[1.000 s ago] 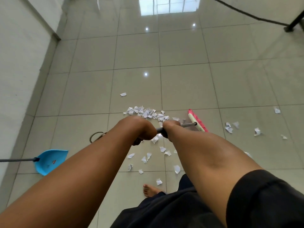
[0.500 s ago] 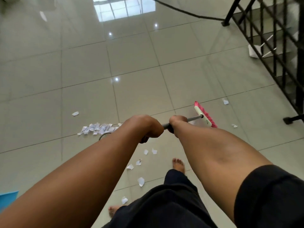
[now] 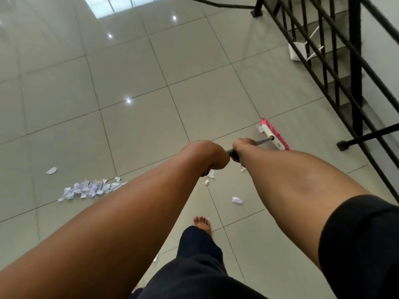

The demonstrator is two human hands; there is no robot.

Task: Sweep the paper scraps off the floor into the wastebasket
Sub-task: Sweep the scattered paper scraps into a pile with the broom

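Observation:
Both hands grip the grey handle of a broom with a white head and pink bristles [image 3: 274,135]. My left hand [image 3: 208,155] holds the near end, my right hand [image 3: 243,146] sits just ahead of it on the shaft. The broom head rests on the tiled floor to the front right, with one paper scrap [image 3: 260,128] at its far end. A pile of white paper scraps [image 3: 90,188] lies at the left, with a stray scrap [image 3: 51,170] beside it. A few loose scraps [image 3: 236,200] lie under my arms. No wastebasket is in view.
A black metal stair railing [image 3: 336,67] runs along the right side, its foot [image 3: 342,145] on the floor near the broom head. A white dustpan [image 3: 298,51] lies on the stairs behind it. My bare foot [image 3: 202,223] stands on the glossy tiles.
The view has swung right: the scrap pile slid to the left, the blue dustpan left the frame and the stair railing came closer. The broom head reached out toward the right.

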